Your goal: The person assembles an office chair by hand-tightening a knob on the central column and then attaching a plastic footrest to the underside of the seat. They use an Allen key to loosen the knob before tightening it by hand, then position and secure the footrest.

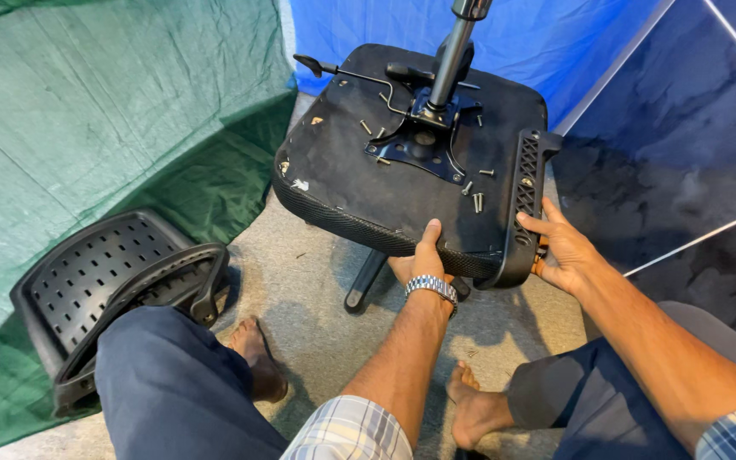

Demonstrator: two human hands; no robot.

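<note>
An upturned black office chair seat (359, 179) lies in front of me, its metal mechanism plate (423, 140) and gas cylinder (453, 47) pointing up. Several loose screws (476, 200) rest on the seat's underside. My left hand (423, 255), with a metal wristwatch, grips the seat's near edge, thumb on top. My right hand (560, 251) holds a black perforated armrest bracket (523, 200) against the seat's right side, fingers spread along it.
A black perforated chair backrest (108, 285) lies on the floor at left by my knee. Green tarp (87, 111) hangs at left, blue tarp (683, 128) at back and right. My bare feet rest on grey carpet (317, 281).
</note>
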